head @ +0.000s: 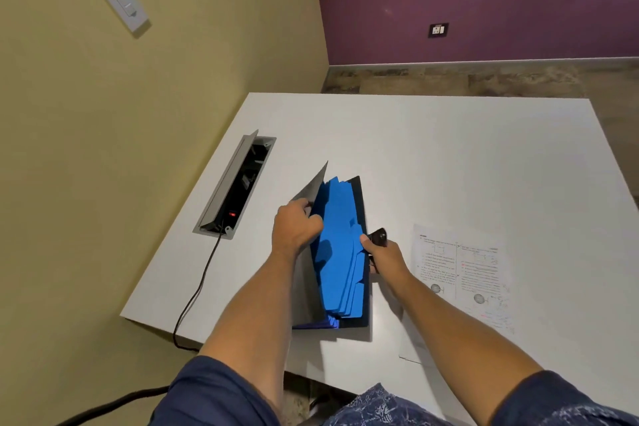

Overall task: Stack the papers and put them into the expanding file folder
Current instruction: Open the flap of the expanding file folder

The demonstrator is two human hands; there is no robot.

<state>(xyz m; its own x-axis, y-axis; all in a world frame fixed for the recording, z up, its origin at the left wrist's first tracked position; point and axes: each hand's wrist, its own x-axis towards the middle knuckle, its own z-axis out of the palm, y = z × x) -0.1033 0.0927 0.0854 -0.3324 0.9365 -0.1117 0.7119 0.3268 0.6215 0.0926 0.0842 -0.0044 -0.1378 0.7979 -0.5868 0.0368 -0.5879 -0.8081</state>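
The expanding file folder (340,263) lies open in the middle of the white table (449,156), its blue tabbed dividers fanned out between dark covers. My left hand (295,226) grips the grey front flap on the folder's left side and pulls it away from the dividers. My right hand (385,258) holds the folder's right cover next to its black clasp (378,237). The papers (466,277), printed sheets with diagrams, lie flat on the table to the right of the folder, apart from both hands.
An open power socket box (238,183) is sunk into the table at the left, with a black cable (197,290) running off the table's near edge. Yellow wall at left, purple wall behind. The table's near edge runs close to my body.
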